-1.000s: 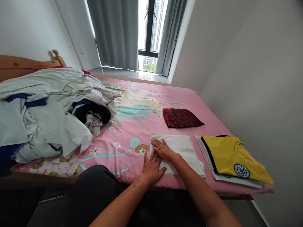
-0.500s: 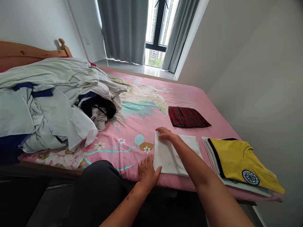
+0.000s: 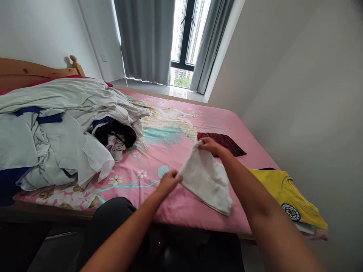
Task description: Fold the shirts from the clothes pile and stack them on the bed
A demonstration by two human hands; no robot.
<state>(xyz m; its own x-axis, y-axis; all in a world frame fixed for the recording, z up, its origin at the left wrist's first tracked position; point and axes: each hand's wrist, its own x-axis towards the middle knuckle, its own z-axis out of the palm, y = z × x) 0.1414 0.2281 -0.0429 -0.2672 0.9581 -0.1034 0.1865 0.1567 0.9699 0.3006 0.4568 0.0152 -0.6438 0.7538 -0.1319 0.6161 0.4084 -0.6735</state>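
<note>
A folded white garment [image 3: 206, 177] hangs tilted between my two hands, raised off the bed along its left side. My left hand [image 3: 169, 182] pinches its near left corner. At the far corner my right hand [image 3: 209, 146] grips the cloth, fingers closed. The garment's lower right end is close to the bed's front edge; whether it touches the sheet I cannot tell. Just behind my right hand lies a folded red plaid cloth [image 3: 231, 145], partly covered by that hand and forearm. A yellow shirt [image 3: 276, 189] with a round badge lies folded on white clothing, right of my right forearm.
A large heap of crumpled white and navy clothes [image 3: 70, 124] covers the bed's left side. The pink flowered bedsheet [image 3: 159, 151] stretches between heap and folded items. A wall [image 3: 283, 94] rises along the right, and grey curtains [image 3: 147, 41] hang by the window behind.
Both hands have closed on the left corners of the white garment, which lay flat before. They have lifted it and tilted it. The view has shifted slightly.
</note>
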